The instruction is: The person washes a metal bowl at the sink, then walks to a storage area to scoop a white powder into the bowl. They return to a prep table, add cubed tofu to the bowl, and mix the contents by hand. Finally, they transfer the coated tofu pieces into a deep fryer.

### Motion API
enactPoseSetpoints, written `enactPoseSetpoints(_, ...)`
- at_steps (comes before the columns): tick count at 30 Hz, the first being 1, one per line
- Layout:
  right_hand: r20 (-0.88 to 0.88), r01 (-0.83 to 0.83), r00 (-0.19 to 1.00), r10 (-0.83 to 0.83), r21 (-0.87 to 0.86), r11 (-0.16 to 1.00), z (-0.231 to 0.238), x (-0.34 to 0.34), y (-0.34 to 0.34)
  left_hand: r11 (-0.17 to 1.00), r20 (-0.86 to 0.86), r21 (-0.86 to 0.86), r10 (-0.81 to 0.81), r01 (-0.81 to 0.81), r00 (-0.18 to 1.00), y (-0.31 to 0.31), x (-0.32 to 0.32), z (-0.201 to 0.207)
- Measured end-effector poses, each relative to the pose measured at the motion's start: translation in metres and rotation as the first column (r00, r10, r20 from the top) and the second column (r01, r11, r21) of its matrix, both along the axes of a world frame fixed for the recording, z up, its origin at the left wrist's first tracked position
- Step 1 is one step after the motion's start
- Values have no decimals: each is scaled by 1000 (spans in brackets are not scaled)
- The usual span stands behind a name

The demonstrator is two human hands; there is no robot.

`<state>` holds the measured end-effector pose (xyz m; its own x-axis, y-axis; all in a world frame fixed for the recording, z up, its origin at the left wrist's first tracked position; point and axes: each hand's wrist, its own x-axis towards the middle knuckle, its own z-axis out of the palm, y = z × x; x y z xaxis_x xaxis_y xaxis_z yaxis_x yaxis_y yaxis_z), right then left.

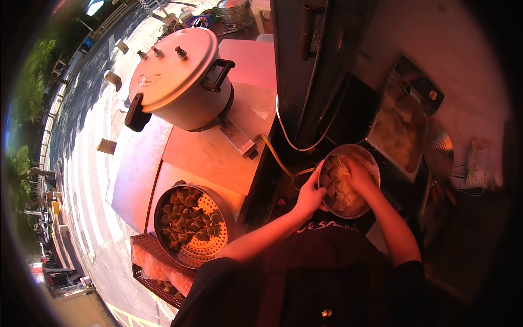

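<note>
A round metal bowl is held in front of me, on the right side of the head view. My left hand grips its left rim, thumb toward the inside. Inside the bowl lie pale, flat chunks of food whose exact kind I cannot make out. My right hand reaches in over the right rim, with its fingers bent and closed among the chunks. The fingertips are partly hidden by the food.
On the counter left stands a large lidded pressure cooker with black handles. A perforated steamer tray holds dark, wedge-shaped parcels, beside a brown woven basket. A rectangular pan and skimmer lie right; a yellow hose crosses the counter edge.
</note>
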<state>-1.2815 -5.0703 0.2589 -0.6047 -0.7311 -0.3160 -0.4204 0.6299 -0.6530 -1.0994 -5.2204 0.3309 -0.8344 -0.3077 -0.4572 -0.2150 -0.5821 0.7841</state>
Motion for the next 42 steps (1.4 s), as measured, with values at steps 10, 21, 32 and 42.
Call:
enactPoseSetpoints(10,-340,-78,937,79,17,997,4,12,-6,999,24,-15,-46,46,999,3,-4,6)
enactPoseSetpoints(21,-264,-73,964,44,-101,992,101,-19,9,994,-35,86,-62,65,997,-1,-30,24)
enactPoseSetpoints(32,-503,102,864,2,179,978,44,-236,48,996,31,55,-74,72,997,10,-44,39)
enactPoseSetpoints(42,2,159,987,-159,-106,982,163,-141,45,994,15,78,-84,82,996,15,-43,45)
